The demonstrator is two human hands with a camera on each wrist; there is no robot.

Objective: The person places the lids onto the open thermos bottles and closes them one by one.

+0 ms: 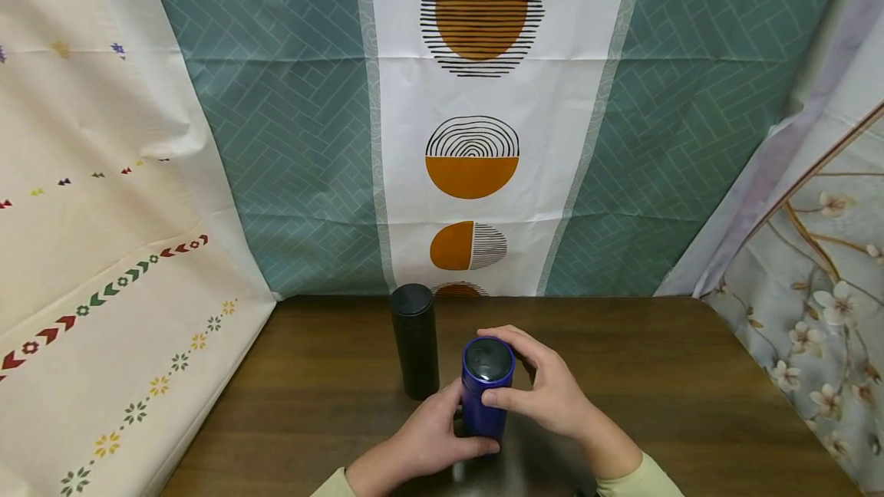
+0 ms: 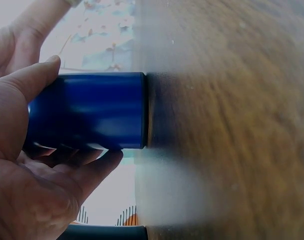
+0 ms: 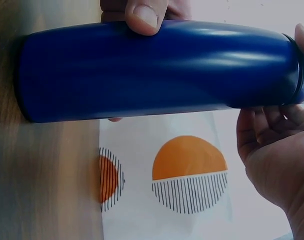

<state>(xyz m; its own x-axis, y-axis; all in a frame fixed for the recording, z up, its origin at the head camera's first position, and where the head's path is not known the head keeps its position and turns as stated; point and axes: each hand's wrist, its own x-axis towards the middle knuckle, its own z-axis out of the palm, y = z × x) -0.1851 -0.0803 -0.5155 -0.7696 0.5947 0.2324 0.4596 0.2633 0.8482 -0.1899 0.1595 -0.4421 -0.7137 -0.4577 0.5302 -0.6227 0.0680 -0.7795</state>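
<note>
A blue thermos flask [image 1: 483, 413] with a glossy black-topped lid [image 1: 489, 360] stands upright on the wooden table. My left hand [image 1: 431, 436] grips its body, thumb on the near side; in the left wrist view the fingers of my left hand [image 2: 37, 170] curl round the blue wall. Up at the lid, my right hand [image 1: 545, 386] holds the rim between thumb and fingers. The right wrist view has the flask [image 3: 156, 72] lying sideways across the picture, with my right hand [image 3: 274, 155] at the lid end. The far side of the flask is hidden.
Just behind and left of the flask stands a black thermos flask [image 1: 416, 343], upright and with its lid on. Brown wooden table [image 1: 304, 397] extends to both sides. Patterned cloths hang behind the table [image 1: 304, 136] and along its left and right sides.
</note>
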